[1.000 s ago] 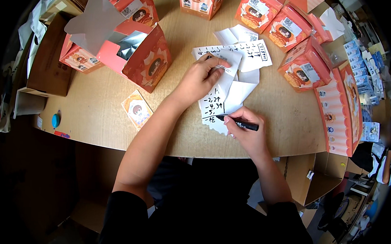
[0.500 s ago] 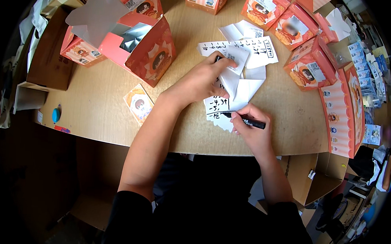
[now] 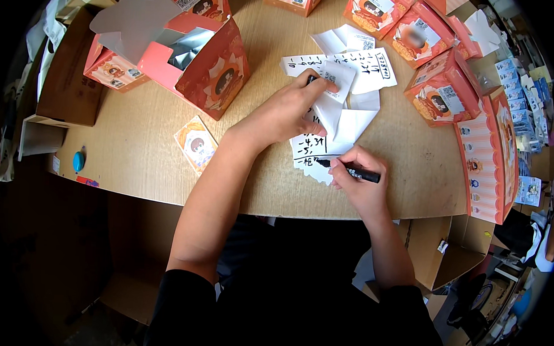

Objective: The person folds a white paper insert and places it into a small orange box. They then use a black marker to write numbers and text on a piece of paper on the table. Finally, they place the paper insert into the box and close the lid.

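My right hand (image 3: 363, 177) is closed round a black marker (image 3: 362, 174), its tip on the bottom line of a long white paper slip (image 3: 312, 148) with handwritten black marks. Resting on the paper's left side, my left hand (image 3: 289, 111) holds a small black piece that looks like the marker's cap (image 3: 311, 80) between its fingers. Its thumb and fingertips press on a folded white flap (image 3: 337, 92). The slip is creased and curled, with more handwriting at its far end. Some lines are hidden under my left hand.
An open orange box (image 3: 216, 74) with silvery packets inside stands at the left. Nearby lies a small picture card (image 3: 195, 143). Several closed orange boxes (image 3: 444, 87) are grouped at the right, beside a striped box (image 3: 484, 160). A blue round cap (image 3: 78, 161) sits near the left edge.
My right hand and the marker tip have shifted slightly right along the bottom line, where a little more ink shows. My left hand stays almost in place on the paper.
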The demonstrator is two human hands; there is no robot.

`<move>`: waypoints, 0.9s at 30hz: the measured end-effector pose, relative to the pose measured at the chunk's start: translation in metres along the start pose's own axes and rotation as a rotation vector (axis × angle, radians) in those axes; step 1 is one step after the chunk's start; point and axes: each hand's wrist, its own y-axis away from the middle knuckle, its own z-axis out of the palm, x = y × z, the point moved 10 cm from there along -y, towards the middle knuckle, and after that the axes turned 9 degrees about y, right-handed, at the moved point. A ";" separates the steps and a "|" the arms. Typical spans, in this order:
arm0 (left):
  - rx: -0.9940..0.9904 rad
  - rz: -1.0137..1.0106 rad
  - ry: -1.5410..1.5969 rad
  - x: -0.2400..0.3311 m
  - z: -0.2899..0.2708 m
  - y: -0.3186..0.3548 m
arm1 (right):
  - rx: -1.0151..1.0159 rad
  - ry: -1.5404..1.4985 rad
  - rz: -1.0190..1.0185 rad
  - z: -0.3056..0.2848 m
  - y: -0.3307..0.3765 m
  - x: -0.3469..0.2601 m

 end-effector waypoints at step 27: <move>-0.014 -0.048 0.078 -0.003 0.002 0.000 | -0.018 0.059 -0.032 -0.002 0.002 0.006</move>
